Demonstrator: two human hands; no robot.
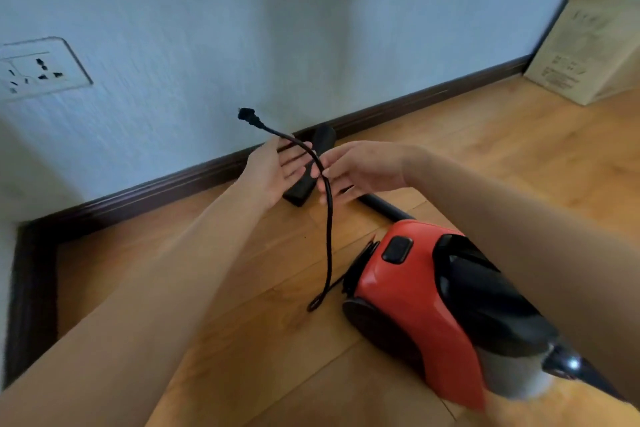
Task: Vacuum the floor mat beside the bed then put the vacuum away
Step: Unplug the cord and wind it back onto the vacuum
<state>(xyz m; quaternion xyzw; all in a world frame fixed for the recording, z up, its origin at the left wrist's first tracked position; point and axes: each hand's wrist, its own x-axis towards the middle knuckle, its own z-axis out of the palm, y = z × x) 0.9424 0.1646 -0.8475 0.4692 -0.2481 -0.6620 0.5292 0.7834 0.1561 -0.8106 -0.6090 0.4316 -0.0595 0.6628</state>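
A red and black vacuum cleaner (426, 291) lies on the wooden floor at the lower right. Its black tube (384, 206) runs up to a black floor nozzle (320, 142) resting against the skirting board. The black power cord (328, 229) rises from the vacuum's body and ends in a plug (247, 114) hanging free in the air. My right hand (360, 168) pinches the cord near its upper bend. My left hand (273, 166) is held palm up with fingers spread, right under the cord. No floor mat is in view.
A white wall socket (41, 69) sits on the pale wall at the left. A dark skirting board (156, 187) runs along the wall and turns at the left corner. A cardboard box (588, 42) leans against the wall at the far right.
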